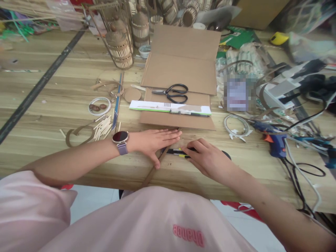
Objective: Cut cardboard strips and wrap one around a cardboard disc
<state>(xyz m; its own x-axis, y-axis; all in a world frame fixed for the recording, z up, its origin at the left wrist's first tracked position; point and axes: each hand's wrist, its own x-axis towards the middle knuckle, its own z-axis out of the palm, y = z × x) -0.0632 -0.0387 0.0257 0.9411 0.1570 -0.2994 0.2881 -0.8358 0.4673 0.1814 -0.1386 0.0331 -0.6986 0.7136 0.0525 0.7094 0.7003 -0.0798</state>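
Note:
My left hand lies flat on the wooden table, fingers stretched out and pressing down on a long thin brown strip that runs off the table's front edge. My right hand rests just to the right of it, its fingers on a black and yellow utility knife lying by the strip. A smartwatch sits on my left wrist. Both hands are close to the front edge, just below a flattened cardboard box.
On the cardboard lie black scissors, a white ruler and a pen. A blue glue gun with cables lies to the right. Short wooden sticks, a tape ring and bamboo lanterns stand to the left and back.

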